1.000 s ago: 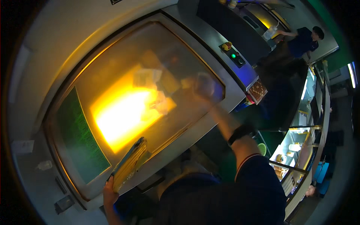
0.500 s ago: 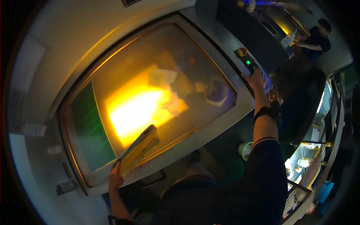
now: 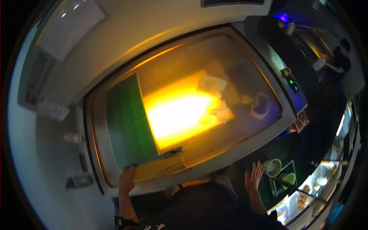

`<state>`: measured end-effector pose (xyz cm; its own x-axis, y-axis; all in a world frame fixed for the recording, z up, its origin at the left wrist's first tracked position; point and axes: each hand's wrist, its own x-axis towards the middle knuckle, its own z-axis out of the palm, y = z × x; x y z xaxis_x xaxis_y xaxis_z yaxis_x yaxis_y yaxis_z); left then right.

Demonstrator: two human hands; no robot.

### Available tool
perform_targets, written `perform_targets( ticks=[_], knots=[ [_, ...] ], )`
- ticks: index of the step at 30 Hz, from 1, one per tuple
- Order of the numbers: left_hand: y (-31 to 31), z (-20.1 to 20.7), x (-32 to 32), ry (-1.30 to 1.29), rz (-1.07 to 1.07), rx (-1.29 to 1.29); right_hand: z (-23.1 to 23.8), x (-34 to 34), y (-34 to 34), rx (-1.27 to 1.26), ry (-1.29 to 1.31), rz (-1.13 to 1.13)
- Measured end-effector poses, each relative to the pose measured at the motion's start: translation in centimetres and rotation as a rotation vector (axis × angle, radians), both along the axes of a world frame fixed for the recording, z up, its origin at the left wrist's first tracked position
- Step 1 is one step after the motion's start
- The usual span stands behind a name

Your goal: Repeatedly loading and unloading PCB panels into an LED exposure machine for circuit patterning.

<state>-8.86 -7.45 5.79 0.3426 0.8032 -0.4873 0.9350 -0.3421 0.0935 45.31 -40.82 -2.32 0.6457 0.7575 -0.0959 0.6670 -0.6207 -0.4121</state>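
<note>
At center: wide framed table (image 3: 245, 145), bright yellow-white glow (image 3: 180, 115) mid-surface. Green panel (image 3: 128, 119) on it, left of the glow. Flat creased yellow piece (image 3: 163, 166), dark top edge, over the near rim by the panel's lower end; can't tell if it touches the table. Right hand (image 3: 253, 178) empty, fingers spread. Left hand (image 3: 127, 179), well apart from it, clamped on the piece's left end. Light-green basket (image 3: 272, 168) just beside right hand. Control box (image 3: 289, 78) right of table, two green lights (image 3: 291, 82) on.

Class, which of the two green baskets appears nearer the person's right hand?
The upper-left basket: in the picture it appears beside the right hand, while the lower-right basket lies farther off.
</note>
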Motion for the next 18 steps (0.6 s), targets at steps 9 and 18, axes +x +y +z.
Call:
perform_targets(
  ticks=[9,18],
  knots=[
    [37.2,-5.4,5.2,0.024,0.238,0.285,1.3,-18.6,-3.0,0.013,0.258,-0.388],
    [37.1,-6.8,14.7,-0.225,-0.093,0.249,9.4,-19.0,9.5,0.050,0.216,-0.206]
  ],
)
